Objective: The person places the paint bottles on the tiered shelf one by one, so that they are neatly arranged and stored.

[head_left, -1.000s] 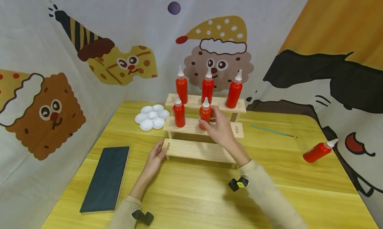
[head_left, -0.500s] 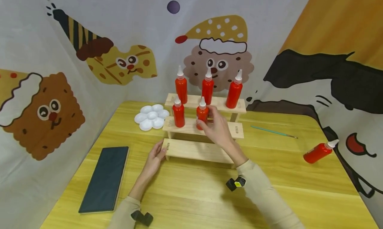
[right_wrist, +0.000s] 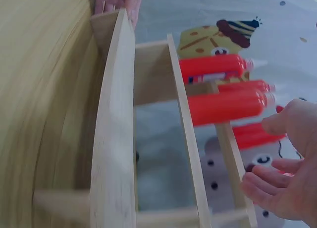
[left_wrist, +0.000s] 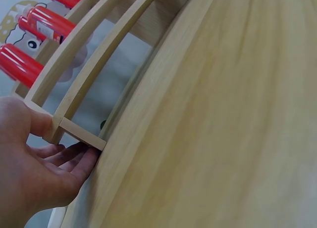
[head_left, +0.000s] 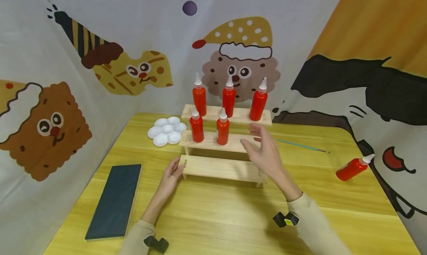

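Note:
A three-step wooden rack [head_left: 220, 168] stands on the table. My left hand [head_left: 169, 179] grips the left end of its lowest step, thumb at the top corner and fingers against the side in the left wrist view. Two red bottles with white nozzles stand on the middle step, a left one [head_left: 197, 129] and a central one [head_left: 222, 131]. My right hand [head_left: 267, 155] hovers over that step's right end, fingers spread and holding nothing, apart from the bottles. Three more red bottles, one at the right [head_left: 258, 105], stand on the top step.
A white flower-shaped palette [head_left: 167, 129] lies left of the rack, with a dark flat board [head_left: 114, 201] nearer the front. To the right are a thin brush [head_left: 301, 145] and a red bottle [head_left: 351, 169] lying on its side. A printed cloth hangs behind.
The central bottle on the middle step moved slightly left, and my right hand let go of it and drew away to the right. My left hand has stayed on the rack.

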The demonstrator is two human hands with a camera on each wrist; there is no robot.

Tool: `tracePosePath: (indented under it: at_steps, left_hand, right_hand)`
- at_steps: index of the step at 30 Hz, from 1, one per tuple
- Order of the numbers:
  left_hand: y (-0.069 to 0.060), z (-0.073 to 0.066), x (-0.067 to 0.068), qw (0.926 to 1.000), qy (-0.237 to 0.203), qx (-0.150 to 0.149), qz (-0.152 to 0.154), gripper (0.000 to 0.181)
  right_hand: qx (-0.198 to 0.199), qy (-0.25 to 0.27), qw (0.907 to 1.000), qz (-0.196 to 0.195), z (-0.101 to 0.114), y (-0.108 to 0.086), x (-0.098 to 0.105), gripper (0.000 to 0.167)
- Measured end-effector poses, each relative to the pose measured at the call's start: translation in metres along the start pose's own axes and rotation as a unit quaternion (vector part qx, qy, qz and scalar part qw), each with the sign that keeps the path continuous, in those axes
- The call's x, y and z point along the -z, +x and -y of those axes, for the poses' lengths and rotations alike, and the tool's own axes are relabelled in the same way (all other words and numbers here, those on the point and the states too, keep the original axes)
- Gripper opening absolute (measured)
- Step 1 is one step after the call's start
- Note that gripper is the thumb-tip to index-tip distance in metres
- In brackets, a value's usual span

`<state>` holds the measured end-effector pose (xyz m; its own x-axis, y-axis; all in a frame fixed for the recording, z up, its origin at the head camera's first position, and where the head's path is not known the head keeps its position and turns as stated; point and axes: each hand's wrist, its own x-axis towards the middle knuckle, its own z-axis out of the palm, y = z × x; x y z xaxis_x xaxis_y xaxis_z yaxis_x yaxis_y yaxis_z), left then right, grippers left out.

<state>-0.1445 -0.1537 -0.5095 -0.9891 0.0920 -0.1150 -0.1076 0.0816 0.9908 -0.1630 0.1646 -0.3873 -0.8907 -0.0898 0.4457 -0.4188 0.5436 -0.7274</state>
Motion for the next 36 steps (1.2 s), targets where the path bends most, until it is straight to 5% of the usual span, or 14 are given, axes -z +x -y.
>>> tracePosePath:
  at_steps: [12, 18, 22, 29, 36]
  left_hand:
    - [-0.001, 0.0, 0.001, 1.0, 0.002, -0.005, 0.003, 0.052]
    - [-0.001, 0.0, -0.001, 1.0, -0.001, -0.002, 0.003, 0.052]
    - [-0.001, 0.0, -0.001, 1.0, -0.001, -0.005, 0.001, 0.052]
    - [-0.002, -0.001, 0.0, 1.0, -0.002, -0.008, 0.002, 0.052]
    - [-0.002, -0.001, 0.001, 1.0, -0.002, -0.009, 0.002, 0.052]
  right_hand:
    - [0.014, -0.062, 0.9895, -0.129, -0.025, -0.036, 0.052, 0.055]
    - [-0.016, -0.101, 0.98, -0.171, -0.043, -0.051, 0.079, 0.062]
    - [-0.042, -0.141, 0.9664, -0.211, -0.056, -0.063, 0.095, 0.072]
    - [-0.035, -0.178, 0.9294, -0.322, -0.089, -0.078, 0.127, 0.071]
    - [-0.232, -0.175, 0.8948, -0.339, -0.107, -0.094, 0.154, 0.084]
